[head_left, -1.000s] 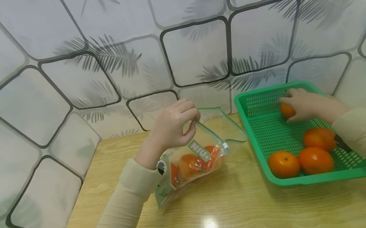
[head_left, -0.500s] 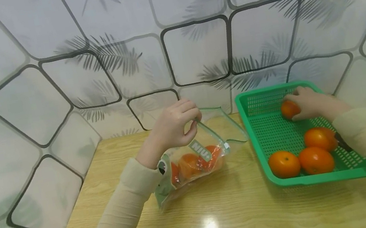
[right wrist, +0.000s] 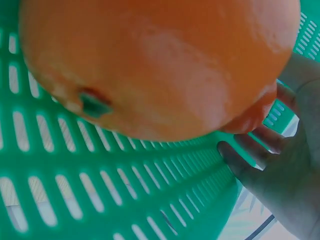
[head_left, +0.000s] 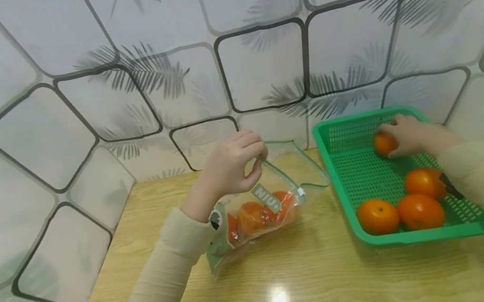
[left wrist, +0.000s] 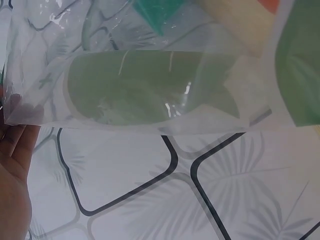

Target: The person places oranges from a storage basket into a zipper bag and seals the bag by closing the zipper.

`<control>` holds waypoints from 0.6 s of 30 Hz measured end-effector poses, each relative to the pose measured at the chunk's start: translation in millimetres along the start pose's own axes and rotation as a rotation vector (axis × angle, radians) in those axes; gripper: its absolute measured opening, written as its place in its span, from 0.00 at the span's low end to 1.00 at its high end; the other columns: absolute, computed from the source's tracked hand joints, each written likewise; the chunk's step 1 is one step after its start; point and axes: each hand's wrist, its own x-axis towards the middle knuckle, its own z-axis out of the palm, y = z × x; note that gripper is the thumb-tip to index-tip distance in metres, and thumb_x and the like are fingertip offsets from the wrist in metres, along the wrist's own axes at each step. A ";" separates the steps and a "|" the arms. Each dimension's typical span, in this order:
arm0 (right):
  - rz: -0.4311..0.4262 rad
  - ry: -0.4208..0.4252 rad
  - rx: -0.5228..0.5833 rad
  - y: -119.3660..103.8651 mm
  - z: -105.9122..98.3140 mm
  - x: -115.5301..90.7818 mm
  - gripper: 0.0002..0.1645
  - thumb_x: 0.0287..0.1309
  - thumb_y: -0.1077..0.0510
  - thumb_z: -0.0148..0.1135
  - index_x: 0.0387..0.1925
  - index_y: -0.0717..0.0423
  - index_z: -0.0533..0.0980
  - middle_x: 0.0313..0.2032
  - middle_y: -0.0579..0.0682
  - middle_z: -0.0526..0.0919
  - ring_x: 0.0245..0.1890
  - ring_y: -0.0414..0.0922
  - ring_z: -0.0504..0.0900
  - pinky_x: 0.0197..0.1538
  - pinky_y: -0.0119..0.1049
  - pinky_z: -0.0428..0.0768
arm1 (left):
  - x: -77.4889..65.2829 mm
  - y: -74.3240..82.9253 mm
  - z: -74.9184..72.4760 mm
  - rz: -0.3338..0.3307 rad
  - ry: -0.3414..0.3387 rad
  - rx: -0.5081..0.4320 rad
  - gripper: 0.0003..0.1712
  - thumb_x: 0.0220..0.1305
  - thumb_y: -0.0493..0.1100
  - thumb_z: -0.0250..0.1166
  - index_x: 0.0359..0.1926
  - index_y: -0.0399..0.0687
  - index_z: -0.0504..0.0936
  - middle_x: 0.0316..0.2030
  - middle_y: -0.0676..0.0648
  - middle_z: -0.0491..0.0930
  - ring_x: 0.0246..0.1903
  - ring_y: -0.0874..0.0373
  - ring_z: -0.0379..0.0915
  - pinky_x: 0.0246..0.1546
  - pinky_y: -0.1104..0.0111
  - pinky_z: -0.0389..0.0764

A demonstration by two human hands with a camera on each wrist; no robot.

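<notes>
My left hand [head_left: 239, 164] pinches the rim of a clear zip bag [head_left: 265, 198] with a green edge, holding its mouth up. Several oranges [head_left: 251, 219] lie inside the bag on the table. In the left wrist view the bag [left wrist: 150, 87] spans the frame, and fingers of my left hand [left wrist: 15, 165] show at its corner. Over in the green basket [head_left: 342, 203], my right hand [head_left: 410, 136] grips an orange [head_left: 385, 143] near the back wall. In the right wrist view this gripped orange [right wrist: 254, 116] is partly hidden behind a nearer orange [right wrist: 165, 65].
Three other oranges sit toward the basket's front: one at left [head_left: 378, 216], one in the middle [head_left: 420, 211] and one behind it [head_left: 422, 184]. A wooden table [head_left: 247, 299] carries everything. A patterned wall [head_left: 262, 70] stands close behind.
My right hand has settled its hold round the orange and shifted it very slightly to the right; more of the fruit shows. My left hand stays at the bag rim.
</notes>
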 end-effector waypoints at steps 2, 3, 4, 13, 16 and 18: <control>0.005 -0.004 0.002 1.2 0.2 0.3 0.42 0.53 0.55 0.77 0.67 0.66 0.71 0.58 0.85 0.68 0.56 0.82 0.74 0.54 0.77 0.76 | 0.6 -0.3 0.4 0.002 0.001 0.000 0.06 0.59 0.31 0.59 0.33 0.44 0.81 0.32 0.47 0.80 0.33 0.53 0.72 0.34 0.63 0.77; 0.005 -0.005 0.002 1.6 0.3 0.4 0.42 0.53 0.56 0.77 0.67 0.66 0.71 0.57 0.85 0.69 0.55 0.81 0.74 0.53 0.77 0.77 | 0.8 -0.3 0.6 0.003 0.001 0.000 0.06 0.59 0.31 0.59 0.33 0.44 0.81 0.32 0.47 0.80 0.33 0.53 0.72 0.34 0.63 0.77; 0.007 -0.008 0.004 2.0 0.4 0.5 0.42 0.53 0.56 0.77 0.67 0.66 0.71 0.57 0.85 0.69 0.55 0.81 0.75 0.54 0.77 0.77 | 0.9 -0.5 0.9 0.004 0.001 -0.001 0.06 0.59 0.31 0.59 0.33 0.44 0.81 0.32 0.47 0.80 0.33 0.53 0.72 0.34 0.63 0.77; -0.001 -0.006 -0.007 4.2 2.3 4.0 0.41 0.55 0.56 0.76 0.68 0.64 0.71 0.56 0.80 0.72 0.56 0.78 0.76 0.54 0.76 0.77 | 1.7 -1.8 2.4 0.009 0.006 -0.003 0.06 0.58 0.30 0.59 0.33 0.44 0.81 0.31 0.46 0.79 0.33 0.52 0.72 0.35 0.63 0.77; -0.006 -0.002 -0.015 4.9 3.4 4.5 0.41 0.55 0.57 0.76 0.68 0.64 0.71 0.57 0.81 0.71 0.56 0.79 0.76 0.55 0.76 0.77 | 2.1 -2.3 3.1 0.009 0.004 -0.001 0.06 0.57 0.31 0.60 0.33 0.44 0.81 0.31 0.46 0.79 0.33 0.52 0.73 0.35 0.63 0.78; -0.006 -0.002 -0.018 5.2 4.0 4.2 0.42 0.54 0.58 0.77 0.68 0.64 0.71 0.58 0.82 0.70 0.56 0.80 0.75 0.54 0.76 0.77 | 2.4 -2.5 3.6 0.011 0.004 -0.001 0.06 0.57 0.31 0.60 0.33 0.44 0.81 0.31 0.47 0.79 0.33 0.53 0.73 0.35 0.63 0.78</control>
